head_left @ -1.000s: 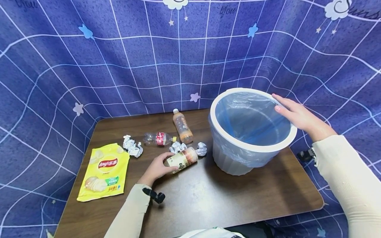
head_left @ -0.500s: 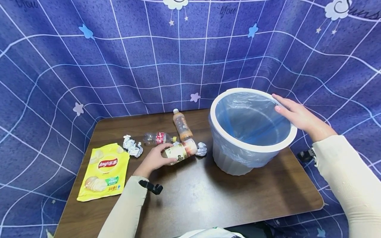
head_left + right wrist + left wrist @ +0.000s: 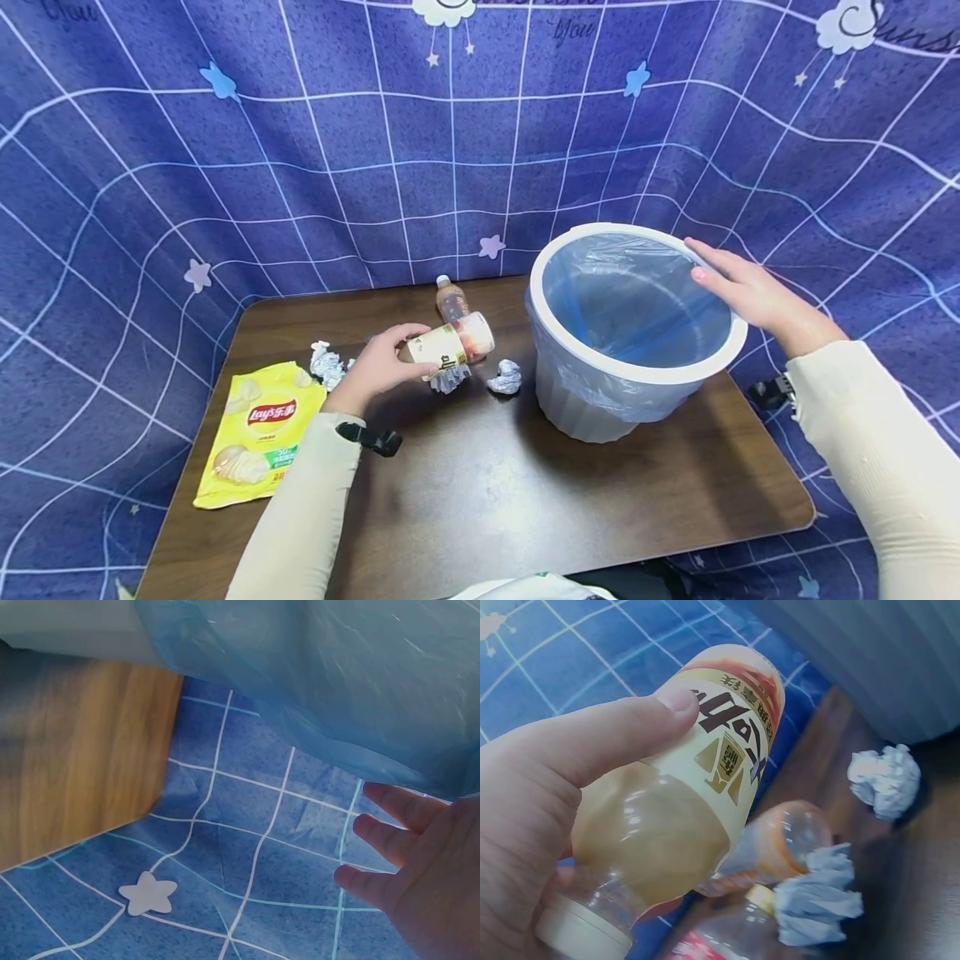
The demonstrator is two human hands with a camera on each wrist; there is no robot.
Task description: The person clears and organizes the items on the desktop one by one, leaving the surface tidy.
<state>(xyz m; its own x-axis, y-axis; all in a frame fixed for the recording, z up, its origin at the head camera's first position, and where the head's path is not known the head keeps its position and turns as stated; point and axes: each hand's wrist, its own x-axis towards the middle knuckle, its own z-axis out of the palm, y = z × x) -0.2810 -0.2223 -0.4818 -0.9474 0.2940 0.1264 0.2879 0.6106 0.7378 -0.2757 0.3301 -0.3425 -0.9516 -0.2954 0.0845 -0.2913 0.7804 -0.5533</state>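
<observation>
My left hand [image 3: 378, 367] grips a drink bottle [image 3: 727, 742] with a cream label, its thumb along the label. The bottle's white cap [image 3: 581, 930] points back toward the wrist, and its red-and-white base points toward the bin. Under and behind it lie an orange drink bottle [image 3: 452, 300] and a crumpled paper ball [image 3: 817, 896]. A clear bottle with a yellow cap [image 3: 761, 898] shows in the left wrist view, mostly hidden in the head view. My right hand [image 3: 750, 287] rests at the right rim of a white bin [image 3: 551, 333], fingers fairly straight outside the bag's edge.
A translucent bag lines the bin, which stands on the right of the wooden table [image 3: 480, 492]. One paper ball [image 3: 506, 377] lies left of the bin, crumpled paper [image 3: 326, 364] farther left. A yellow chip bag [image 3: 255, 433] lies at the left edge. Blue curtain [image 3: 337, 167] hangs behind.
The left hand has raised the cream-labelled bottle off the table and back toward the orange bottle. The paper ball by the bin has shifted slightly. The right hand stays at the rim.
</observation>
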